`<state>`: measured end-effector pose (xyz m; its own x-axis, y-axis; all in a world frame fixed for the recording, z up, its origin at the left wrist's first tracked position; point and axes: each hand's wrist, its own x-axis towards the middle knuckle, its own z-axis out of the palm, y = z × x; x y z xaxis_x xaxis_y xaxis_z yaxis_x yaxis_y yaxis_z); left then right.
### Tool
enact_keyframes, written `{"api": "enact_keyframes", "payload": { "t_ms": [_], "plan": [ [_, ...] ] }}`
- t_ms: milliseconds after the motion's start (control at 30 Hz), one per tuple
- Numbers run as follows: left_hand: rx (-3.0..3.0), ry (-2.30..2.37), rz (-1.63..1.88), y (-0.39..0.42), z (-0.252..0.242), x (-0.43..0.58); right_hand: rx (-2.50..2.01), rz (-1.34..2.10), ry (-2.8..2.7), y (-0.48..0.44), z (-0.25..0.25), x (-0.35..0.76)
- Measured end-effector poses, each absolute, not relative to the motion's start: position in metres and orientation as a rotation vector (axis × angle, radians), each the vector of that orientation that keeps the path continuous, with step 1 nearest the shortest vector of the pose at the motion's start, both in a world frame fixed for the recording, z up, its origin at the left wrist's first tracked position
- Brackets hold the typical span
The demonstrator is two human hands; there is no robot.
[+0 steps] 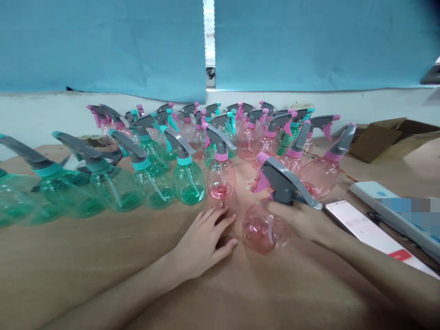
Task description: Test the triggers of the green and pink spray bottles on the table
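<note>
My right hand [292, 215] is wrapped round the neck of a pink spray bottle [259, 231], which tilts a little above or on the table; its grey sprayer head has a pink trigger. My left hand [206, 238] lies on the table with its fingers spread and holds nothing. Just beyond its fingertips stands another pink spray bottle [221, 176] with some pink liquid. Beside that one is a green spray bottle [189, 181] with a turquoise collar, the right end of a row of green bottles reaching left.
Several more pink and green spray bottles crowd the back of the wooden table [103, 256]. A phone [364, 229] and a long white box [395, 211] lie at the right, with an open cardboard box [378, 137] behind.
</note>
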<state>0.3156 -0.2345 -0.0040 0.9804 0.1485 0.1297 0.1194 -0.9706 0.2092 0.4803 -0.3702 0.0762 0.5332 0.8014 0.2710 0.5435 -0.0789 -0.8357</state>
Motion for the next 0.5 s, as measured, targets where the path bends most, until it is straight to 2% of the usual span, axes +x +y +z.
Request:
{"api": "enact_keyframes", "payload": {
  "t_ms": [133,333,500],
  "plan": [
    [2.915,0.196,0.233,-0.234,-0.003,0.315,-1.798,0.251,-1.116,-0.369,0.072,0.483],
    [2.912,0.196,0.229,-0.234,-0.003,0.315,-1.625,0.396,-1.199,-0.367,0.065,0.486],
    [2.912,0.196,0.225,-0.234,-0.003,0.315,-1.654,0.388,-1.149,-0.365,0.064,0.485]
  ]
}}
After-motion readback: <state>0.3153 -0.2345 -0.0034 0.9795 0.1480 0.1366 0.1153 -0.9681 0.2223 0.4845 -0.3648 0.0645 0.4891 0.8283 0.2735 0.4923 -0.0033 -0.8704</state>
